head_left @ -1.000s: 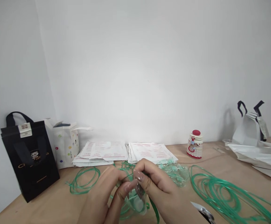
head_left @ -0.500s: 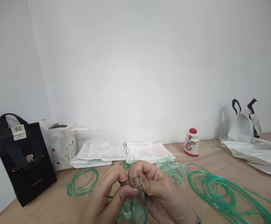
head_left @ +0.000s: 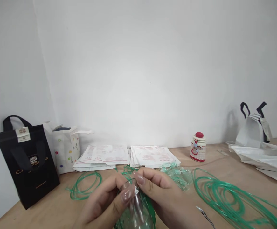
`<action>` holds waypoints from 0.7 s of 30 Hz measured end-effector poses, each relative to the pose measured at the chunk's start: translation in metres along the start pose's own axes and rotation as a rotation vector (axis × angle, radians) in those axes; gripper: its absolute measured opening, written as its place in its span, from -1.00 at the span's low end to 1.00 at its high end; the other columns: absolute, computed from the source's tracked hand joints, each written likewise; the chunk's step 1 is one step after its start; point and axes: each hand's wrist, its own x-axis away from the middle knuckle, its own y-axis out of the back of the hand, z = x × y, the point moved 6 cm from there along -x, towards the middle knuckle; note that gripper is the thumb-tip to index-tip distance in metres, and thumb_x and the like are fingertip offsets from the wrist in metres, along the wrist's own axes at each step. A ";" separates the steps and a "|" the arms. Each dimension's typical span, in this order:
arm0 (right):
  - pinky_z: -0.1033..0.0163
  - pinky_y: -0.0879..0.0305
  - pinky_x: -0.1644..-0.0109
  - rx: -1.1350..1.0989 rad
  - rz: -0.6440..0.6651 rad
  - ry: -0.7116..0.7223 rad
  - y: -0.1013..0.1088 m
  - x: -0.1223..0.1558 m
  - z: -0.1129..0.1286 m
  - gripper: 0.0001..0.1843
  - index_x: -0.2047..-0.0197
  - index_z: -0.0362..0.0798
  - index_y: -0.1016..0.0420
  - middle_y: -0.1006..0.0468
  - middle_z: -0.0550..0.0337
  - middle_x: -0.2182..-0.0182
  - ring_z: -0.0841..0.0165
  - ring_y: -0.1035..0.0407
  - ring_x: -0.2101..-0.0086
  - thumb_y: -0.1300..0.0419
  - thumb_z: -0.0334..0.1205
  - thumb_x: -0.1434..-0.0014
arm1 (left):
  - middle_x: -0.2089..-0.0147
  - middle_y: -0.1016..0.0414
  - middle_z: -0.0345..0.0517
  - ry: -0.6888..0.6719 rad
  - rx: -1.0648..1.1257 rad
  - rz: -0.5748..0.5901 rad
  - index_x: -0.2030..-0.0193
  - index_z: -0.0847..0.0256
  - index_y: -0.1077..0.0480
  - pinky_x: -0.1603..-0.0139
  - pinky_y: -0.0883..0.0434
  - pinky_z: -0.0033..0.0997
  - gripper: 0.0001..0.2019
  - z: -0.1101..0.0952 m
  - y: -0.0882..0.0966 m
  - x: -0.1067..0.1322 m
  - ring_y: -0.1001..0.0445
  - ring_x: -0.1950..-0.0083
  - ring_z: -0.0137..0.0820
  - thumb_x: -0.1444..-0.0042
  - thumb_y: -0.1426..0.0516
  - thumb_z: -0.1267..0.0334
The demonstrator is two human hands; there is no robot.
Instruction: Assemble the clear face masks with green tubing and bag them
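Observation:
At the bottom centre of the head view, a clear, green-tinted oxygen mask (head_left: 138,214) is held between both my hands. My left hand (head_left: 107,198) is closed on its left side, thumb lying over the narrow top end. My right hand (head_left: 161,190) pinches the same end from the right, thumb and forefinger by a small metal strip (head_left: 136,190). Something green, like a strap or tubing (head_left: 150,206), runs down the mask's right side. My fingers hide part of the mask's upper edge, and the frame cuts off its lower part.
Green tubing lies coiled at right (head_left: 229,194) and left (head_left: 86,186). Behind my hands are clear mask parts (head_left: 177,175) and white packet stacks (head_left: 105,154). A slim metal tool (head_left: 205,216), a lidded jar (head_left: 197,148), a black bag (head_left: 31,168) and white bags (head_left: 250,133) stand around.
The mask has turned, showing more of its clear face and the metal strip. My right thumb has shifted up to its top edge. The metal tool shows more beside my right wrist.

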 end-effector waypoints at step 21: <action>0.42 -0.07 0.51 -0.154 0.112 -0.049 0.000 -0.010 -0.011 -0.69 0.51 -0.16 -0.39 -0.35 0.29 0.61 0.55 -0.17 0.59 -0.28 -0.07 0.02 | 0.50 -0.40 -0.19 0.046 -0.045 -0.051 0.51 0.18 -0.46 0.33 -0.33 -0.44 -0.72 -0.006 0.007 0.003 -0.35 0.39 -0.41 0.02 -0.16 0.01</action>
